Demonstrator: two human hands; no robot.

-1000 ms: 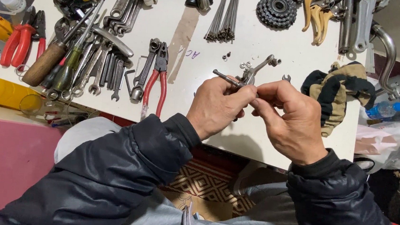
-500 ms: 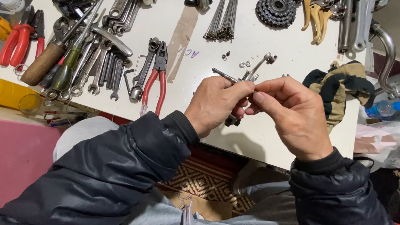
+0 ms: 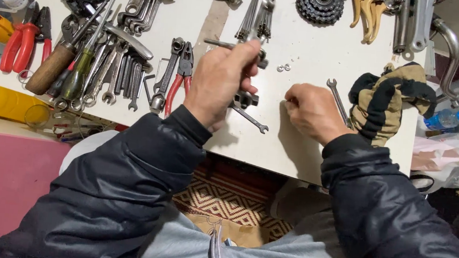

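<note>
Holding metal brake part in left hand grip, fingers clenched; right hand fisted, content unclear, beside small wrench.

metal brake part | small, silvery | held above white board

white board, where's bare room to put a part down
Bare board lies along the near edge, between the small wrench and the right hand, and past the washers toward the cogs. The left side, around the pliers and spanners, is crowded.
</note>
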